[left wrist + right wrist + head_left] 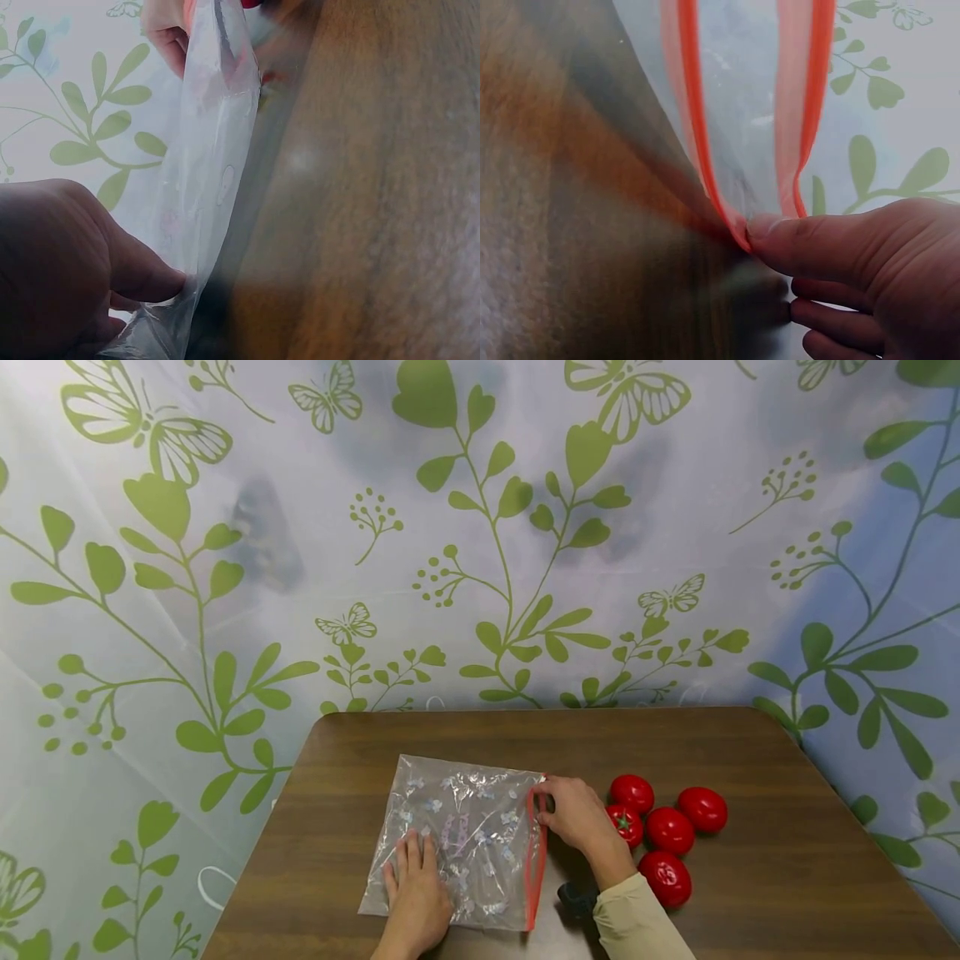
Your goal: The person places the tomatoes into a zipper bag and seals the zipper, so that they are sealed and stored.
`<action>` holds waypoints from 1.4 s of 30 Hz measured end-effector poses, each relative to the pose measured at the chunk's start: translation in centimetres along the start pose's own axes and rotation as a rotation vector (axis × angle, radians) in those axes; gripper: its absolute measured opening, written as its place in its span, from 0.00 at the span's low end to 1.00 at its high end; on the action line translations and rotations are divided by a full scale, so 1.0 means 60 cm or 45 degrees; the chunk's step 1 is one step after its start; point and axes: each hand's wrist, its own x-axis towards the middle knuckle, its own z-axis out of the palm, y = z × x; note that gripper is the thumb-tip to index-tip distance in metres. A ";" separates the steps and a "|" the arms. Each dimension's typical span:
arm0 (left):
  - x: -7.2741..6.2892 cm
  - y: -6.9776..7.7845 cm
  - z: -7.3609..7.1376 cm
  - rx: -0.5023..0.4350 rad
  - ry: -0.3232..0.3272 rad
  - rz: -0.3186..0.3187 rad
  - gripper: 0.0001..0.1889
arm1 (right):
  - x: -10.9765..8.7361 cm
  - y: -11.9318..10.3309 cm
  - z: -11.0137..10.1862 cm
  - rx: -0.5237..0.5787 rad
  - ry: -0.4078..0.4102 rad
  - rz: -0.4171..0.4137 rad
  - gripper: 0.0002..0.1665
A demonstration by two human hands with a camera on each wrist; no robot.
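A clear zip bag (457,843) with small printed figures lies on the table, its red-edged mouth (691,90) facing right and parted. My right hand (577,814) pinches the far corner of that red edge; in the right wrist view the thumb (810,244) presses on the strip. Flat on the near left part of the bag rests my left hand (416,897), its fingers extended. The left wrist view shows the left thumb (146,270) touching the plastic. Several red tomatoes (670,831) sit grouped beside my right forearm, one showing a green stem top.
The brown wooden table (787,877) has a far edge close to a curtain (480,568) printed with green leaves and butterflies. A black device (576,900) is at my right wrist, next to the beige sleeve (637,918).
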 end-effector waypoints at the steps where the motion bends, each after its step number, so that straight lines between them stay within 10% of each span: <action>1: 0.000 0.000 0.001 0.001 0.005 0.003 0.36 | 0.000 0.000 0.001 -0.004 -0.001 0.004 0.16; 42: -0.004 0.009 0.000 0.003 -0.022 -0.019 0.36 | -0.005 0.006 0.006 0.033 0.020 -0.011 0.25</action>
